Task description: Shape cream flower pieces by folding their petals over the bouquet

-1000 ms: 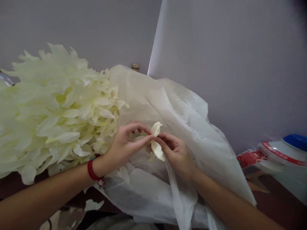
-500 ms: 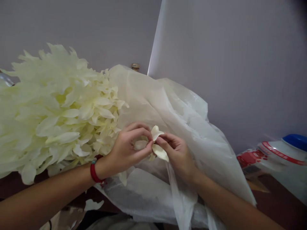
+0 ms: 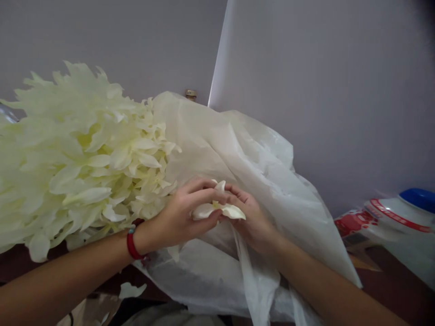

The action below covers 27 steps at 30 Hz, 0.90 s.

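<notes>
A small white flower (image 3: 234,211) with long pointed petals lies between my two hands. My left hand (image 3: 183,213), a red cord bracelet (image 3: 133,244) at its wrist, has its fingers over the flower's middle and its thumb below. From the other side my right hand (image 3: 254,222) holds the same flower, its fingertips mostly hidden behind it and the left fingers. Left of the hands rises a large heap of white and pale yellow flowers (image 3: 91,167). Under and behind the hands spreads a translucent white plastic bag (image 3: 272,167).
At the right stands a white jar with a blue lid (image 3: 419,199), beside red and white packaging (image 3: 355,222). A small metallic cap (image 3: 190,94) shows behind the bag. One loose petal (image 3: 132,290) lies at the lower left. A grey wall (image 3: 340,90) closes off the back.
The left fingers have opened from a pinch and reached over the flower towards the right hand. The flower has turned, its petals now lying more level.
</notes>
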{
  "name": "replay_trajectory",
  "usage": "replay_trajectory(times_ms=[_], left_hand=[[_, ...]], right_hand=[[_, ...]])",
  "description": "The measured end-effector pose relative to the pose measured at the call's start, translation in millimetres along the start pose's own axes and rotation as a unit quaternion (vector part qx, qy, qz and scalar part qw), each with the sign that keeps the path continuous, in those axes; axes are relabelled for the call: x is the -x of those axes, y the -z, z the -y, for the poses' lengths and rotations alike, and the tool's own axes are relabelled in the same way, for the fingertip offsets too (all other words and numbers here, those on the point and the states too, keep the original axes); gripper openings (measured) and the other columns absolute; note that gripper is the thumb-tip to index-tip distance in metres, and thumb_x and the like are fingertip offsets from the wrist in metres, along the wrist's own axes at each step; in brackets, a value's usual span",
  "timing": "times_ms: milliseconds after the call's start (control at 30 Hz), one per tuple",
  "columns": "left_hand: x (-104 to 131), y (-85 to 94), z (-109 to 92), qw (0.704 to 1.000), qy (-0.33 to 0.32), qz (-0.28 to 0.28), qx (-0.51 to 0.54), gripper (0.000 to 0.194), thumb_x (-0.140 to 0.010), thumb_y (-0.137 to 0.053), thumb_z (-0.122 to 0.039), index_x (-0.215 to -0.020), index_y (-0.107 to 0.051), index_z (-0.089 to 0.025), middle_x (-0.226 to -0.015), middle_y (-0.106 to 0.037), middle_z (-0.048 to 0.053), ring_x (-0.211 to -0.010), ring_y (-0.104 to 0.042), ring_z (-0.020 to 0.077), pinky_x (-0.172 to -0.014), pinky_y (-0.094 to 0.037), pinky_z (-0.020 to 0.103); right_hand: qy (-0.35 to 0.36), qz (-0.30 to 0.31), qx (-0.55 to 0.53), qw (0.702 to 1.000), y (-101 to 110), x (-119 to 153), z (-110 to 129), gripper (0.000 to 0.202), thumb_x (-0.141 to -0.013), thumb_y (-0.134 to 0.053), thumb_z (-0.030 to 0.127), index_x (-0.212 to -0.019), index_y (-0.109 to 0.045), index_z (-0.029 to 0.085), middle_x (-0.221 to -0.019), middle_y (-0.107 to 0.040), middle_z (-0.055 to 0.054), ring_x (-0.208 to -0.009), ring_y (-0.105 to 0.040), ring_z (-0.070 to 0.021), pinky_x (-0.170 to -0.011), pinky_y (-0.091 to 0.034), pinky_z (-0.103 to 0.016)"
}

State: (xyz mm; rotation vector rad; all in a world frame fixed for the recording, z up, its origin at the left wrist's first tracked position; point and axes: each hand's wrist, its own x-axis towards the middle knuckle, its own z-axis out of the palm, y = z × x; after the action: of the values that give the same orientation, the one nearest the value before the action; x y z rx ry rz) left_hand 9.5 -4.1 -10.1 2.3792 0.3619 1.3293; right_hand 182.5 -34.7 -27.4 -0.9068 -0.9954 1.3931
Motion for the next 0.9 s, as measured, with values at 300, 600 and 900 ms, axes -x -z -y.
replay_trajectory(times_ms=[300, 600, 900], left_hand=[[-2, 3.1, 6, 0.974, 0.165, -0.051, 0.144, 0.007, -0.087, -0.075, -0.022, -0.086, -0.078, -0.016, -0.084, -0.07, 0.005, -0.08, -0.068, 0.0144, -0.073, -0.054, 0.024], [-3, -0.6, 2, 0.933, 0.237, -0.072, 0.26, 0.01, -0.078, -0.085, -0.031, -0.078, -0.084, -0.021, -0.087, -0.076, 0.006, -0.088, -0.072, 0.0178, -0.078, -0.06, 0.027], [-2, -0.8, 4, 0.91, 0.265, -0.056, 0.315, 0.017, -0.077, -0.087, -0.036, -0.078, -0.083, -0.019, -0.087, -0.075, 0.006, -0.082, -0.072, 0.0155, -0.073, -0.061, 0.025]], right_hand=[[0.092, 0.018, 0.045, 0.995, 3, 3, -3, 0.03, -0.086, -0.071, 0.052, -0.088, -0.08, 0.023, -0.08, -0.078, -0.004, -0.072, -0.073, -0.0187, -0.072, -0.061, -0.032], [0.24, 0.04, 0.198, 0.949, 2, 12, -1, 0.03, -0.094, -0.07, 0.043, -0.072, -0.079, 0.025, -0.078, -0.072, -0.004, -0.09, -0.072, -0.0204, -0.082, -0.056, -0.03], [0.301, 0.052, 0.263, 0.915, 2, 12, 1, 0.036, -0.101, -0.06, 0.04, -0.072, -0.075, 0.024, -0.075, -0.067, -0.003, -0.072, -0.066, -0.018, -0.065, -0.054, -0.03]])
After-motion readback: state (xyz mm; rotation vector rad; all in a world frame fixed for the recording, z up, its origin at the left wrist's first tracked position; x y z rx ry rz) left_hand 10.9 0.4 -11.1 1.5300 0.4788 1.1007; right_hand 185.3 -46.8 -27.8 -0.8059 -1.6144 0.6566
